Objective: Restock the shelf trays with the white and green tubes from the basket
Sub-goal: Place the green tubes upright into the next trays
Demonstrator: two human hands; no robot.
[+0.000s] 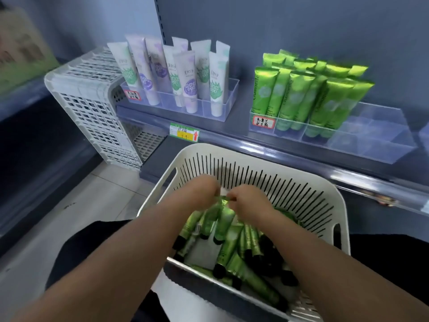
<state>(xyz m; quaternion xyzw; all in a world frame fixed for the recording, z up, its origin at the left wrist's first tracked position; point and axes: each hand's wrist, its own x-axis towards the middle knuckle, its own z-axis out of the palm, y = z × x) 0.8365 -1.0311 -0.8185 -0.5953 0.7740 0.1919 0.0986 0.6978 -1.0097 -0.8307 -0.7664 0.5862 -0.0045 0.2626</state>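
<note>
With the basket (334, 196) on our lap, both hands, left (204, 189) and right (248, 198), grip pinched on green tubes (222, 219), gather a bunch for the half-empty right tray (371, 140).

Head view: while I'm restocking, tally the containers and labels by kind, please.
Clear plastic shelf trays: 2
White perforated plastic baskets: 2
Red-bordered handwritten labels: 2
Green-and-yellow shelf price tag: 1
Total: 7
</note>
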